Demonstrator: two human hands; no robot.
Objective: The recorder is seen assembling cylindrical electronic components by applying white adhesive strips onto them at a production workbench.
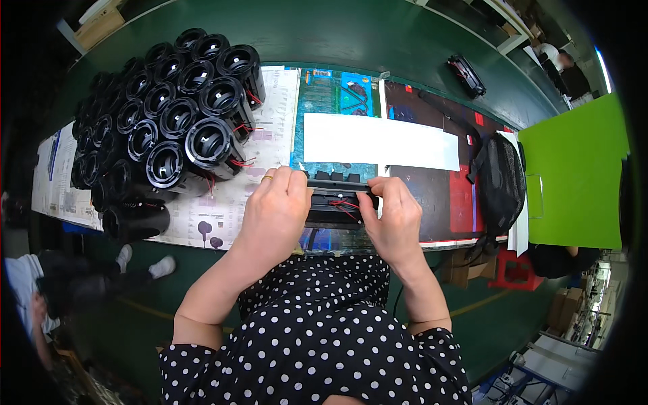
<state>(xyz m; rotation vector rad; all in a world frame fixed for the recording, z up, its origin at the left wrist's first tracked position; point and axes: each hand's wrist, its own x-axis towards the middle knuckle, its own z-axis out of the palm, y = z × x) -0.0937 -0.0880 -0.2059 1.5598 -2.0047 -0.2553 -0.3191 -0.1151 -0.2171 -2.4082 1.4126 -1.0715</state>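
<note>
Near the table's front edge lies a long black plastic housing [331, 212] on its side, with thin red wires along its open face and several dark tabs on its far edge. My left hand [275, 212] is closed on its left end, fingers bent over the far rim. At the right end, my right hand [395, 216] grips it between thumb and fingers. My fingers cover both ends of the housing. Just beyond it lies a long white sheet [381, 142].
Many black cylindrical housings [179, 118] with red wires stand packed at the left. Another wired black part [466, 76] lies at the far right. A black bag [499, 182] rests beside a bright green panel [574, 172]. Below is a red stool [516, 270]; a person [30, 297] is at lower left.
</note>
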